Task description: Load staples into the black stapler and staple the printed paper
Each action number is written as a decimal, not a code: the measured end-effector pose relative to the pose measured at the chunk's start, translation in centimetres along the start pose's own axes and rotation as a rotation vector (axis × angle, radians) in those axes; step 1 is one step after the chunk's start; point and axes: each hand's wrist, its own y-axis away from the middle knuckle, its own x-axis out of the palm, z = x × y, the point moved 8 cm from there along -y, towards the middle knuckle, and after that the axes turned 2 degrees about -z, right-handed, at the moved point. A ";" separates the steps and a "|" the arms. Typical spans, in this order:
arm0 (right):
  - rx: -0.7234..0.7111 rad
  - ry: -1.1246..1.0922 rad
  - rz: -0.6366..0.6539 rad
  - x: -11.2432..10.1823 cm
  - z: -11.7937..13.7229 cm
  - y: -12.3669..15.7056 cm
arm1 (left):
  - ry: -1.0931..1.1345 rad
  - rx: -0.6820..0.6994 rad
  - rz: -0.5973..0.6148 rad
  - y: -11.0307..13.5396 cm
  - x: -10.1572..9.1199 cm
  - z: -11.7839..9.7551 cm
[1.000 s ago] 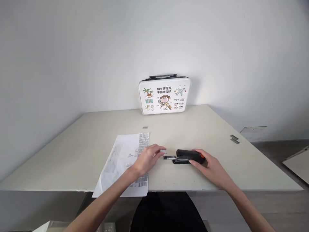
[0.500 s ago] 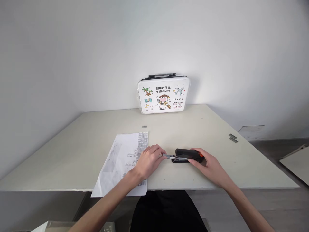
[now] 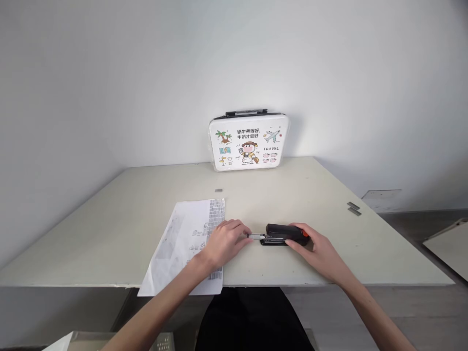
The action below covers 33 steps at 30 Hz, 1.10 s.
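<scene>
A black stapler (image 3: 281, 232) with an orange-red patch at its right end lies on the table, held by my right hand (image 3: 314, 248). The thumb is on its near side and the fingers reach over the rear. Out of its left end sticks a narrow metal staple tray (image 3: 257, 236). My left hand (image 3: 228, 241) pinches the outer end of that tray between thumb and fingers; what lies inside it is too small to make out. Under my left wrist is a printed sheet of paper (image 3: 183, 234), overhanging the table's front edge.
Two staple strips (image 3: 354, 208) lie at the right side of the table (image 3: 109, 229), and another staple strip (image 3: 218, 190) lies behind the paper. At the back, a white cartoon-printed case (image 3: 248, 144) leans against the wall.
My left hand has barely shifted, and the staple tray in its fingers now looks more level and in line with the stapler. My right hand keeps the same hold.
</scene>
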 end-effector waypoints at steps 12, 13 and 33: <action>-0.071 -0.043 0.075 0.1 0.0 0.1 | 0.398 0.176 0.166 -2.0 1.3 -0.6; -0.081 -0.051 0.083 0.1 0.1 0.1 | 0.399 0.181 0.173 -2.5 1.7 -0.8; -0.041 -0.039 0.105 0.1 0.0 0.4 | 0.004 0.082 0.054 1.1 -1.1 -1.6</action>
